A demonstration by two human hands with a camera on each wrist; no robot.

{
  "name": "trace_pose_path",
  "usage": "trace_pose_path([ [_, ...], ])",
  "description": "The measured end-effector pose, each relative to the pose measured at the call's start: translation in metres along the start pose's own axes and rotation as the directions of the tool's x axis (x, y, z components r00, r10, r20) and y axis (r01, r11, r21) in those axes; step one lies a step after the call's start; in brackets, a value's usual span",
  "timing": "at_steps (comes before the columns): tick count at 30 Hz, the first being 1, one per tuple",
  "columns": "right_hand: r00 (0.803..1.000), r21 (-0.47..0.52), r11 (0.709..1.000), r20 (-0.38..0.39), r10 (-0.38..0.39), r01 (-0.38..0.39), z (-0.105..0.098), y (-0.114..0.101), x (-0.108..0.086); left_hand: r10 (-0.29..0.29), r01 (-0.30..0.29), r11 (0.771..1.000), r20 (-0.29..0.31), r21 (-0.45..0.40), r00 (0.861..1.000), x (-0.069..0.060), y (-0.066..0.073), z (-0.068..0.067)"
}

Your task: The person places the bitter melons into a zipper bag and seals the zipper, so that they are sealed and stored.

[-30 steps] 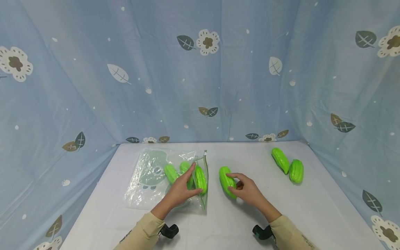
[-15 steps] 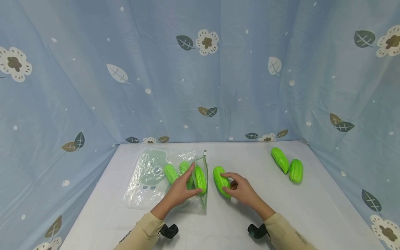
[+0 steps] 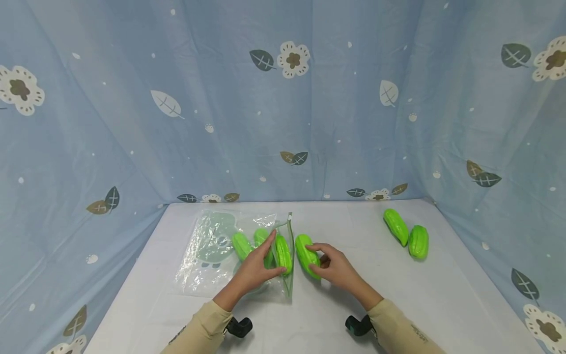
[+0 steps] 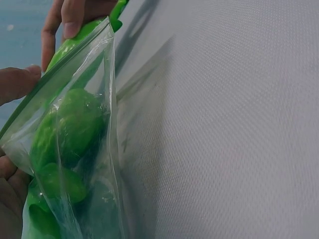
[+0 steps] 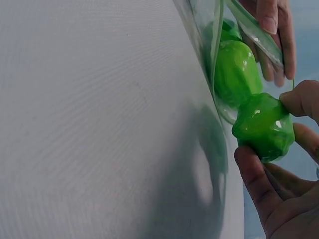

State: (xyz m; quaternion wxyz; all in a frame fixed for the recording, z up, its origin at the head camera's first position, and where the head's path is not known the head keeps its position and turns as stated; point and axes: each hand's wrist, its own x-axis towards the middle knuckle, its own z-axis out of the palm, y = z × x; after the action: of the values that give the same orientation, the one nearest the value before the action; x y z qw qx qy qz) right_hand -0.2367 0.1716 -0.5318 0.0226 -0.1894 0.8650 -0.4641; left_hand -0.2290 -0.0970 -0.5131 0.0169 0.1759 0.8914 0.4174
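Observation:
A clear zip bag [image 3: 208, 282] with a green print lies on the left of the white table, its mouth parted towards the right. Several bright green ridged gourds are inside, one gourd [image 3: 283, 254] right at the opening. My left hand [image 3: 256, 265] holds the bag's mouth, thumb and index finger spread along its rim. With thumb and fingers, my right hand [image 3: 338, 268] grips another gourd [image 3: 306, 255] just right of the opening. In the right wrist view, this gourd [image 5: 264, 127] sits between the fingertips, close to the bag's green zip edge.
Two more gourds, a slimmer gourd [image 3: 396, 226] and a stouter gourd [image 3: 418, 242], lie at the table's far right. Behind the table [image 3: 353, 219] hangs a blue patterned curtain [image 3: 345, 108]. Black wrist cameras sit under both forearms.
My right hand has moved left with the gourd, bringing it from well right of the bag to beside its mouth. The left hand and bag have stayed still.

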Motion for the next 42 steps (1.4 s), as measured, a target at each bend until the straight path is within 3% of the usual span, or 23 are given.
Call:
trace_pose_path([
  [8,0.999,0.021,0.999,0.018,-0.047,0.047,0.004,0.000,0.005,0.009,-0.009,1.000,-0.007,-0.006,1.000,0.000,0.000,0.000],
  [31,0.998,0.008,0.998,0.024,-0.063,0.063,0.011,-0.002,0.014,0.027,-0.027,0.999,-0.007,-0.019,1.000,0.001,-0.003,0.002],
  [42,0.994,-0.039,0.994,0.018,-0.106,0.106,0.014,0.001,0.015,0.027,-0.027,1.000,-0.019,-0.008,0.999,0.001,-0.003,0.002],
])
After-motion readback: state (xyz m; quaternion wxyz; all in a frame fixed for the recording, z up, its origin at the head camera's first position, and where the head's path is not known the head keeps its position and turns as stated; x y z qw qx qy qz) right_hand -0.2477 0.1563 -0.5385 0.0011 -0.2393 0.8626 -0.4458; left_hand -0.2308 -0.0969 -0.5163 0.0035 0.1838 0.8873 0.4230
